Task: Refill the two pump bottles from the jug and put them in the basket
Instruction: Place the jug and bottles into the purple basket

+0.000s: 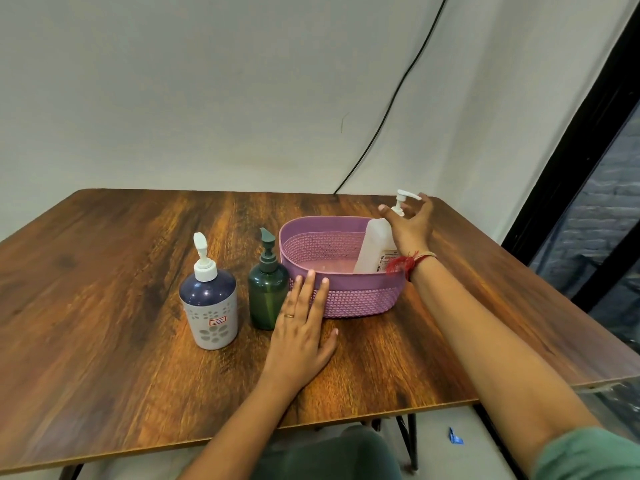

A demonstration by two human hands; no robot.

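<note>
At mid-frame on the tabletop (104, 306), purple basket (360, 303) with the jug (375, 247) upright inside its right end, white pump on top. Left of the basket, out on the bare wood, both pump bottles: blue-and-white bottle (209, 306) further left, green bottle (266, 296) just beside the basket wall, pumps in place. Judged barely begun: no sign of pouring, neither bottle opened, neither in the basket; jug not yet lifted out, both refills and both placements left. Right hand (412, 226) spread open round the jug's pump neck, thumb one side, fingers the other, not closed on it. Left hand (299, 327) flat, fingers straight against the near basket wall, palm on the wood. Small red-bordered sticker (218, 321) on the blue-and-white bottle, writing too small to read; printed label (386, 263) low on the jug, partly hidden by the wrist, letters blurred, no brand legible.
</note>
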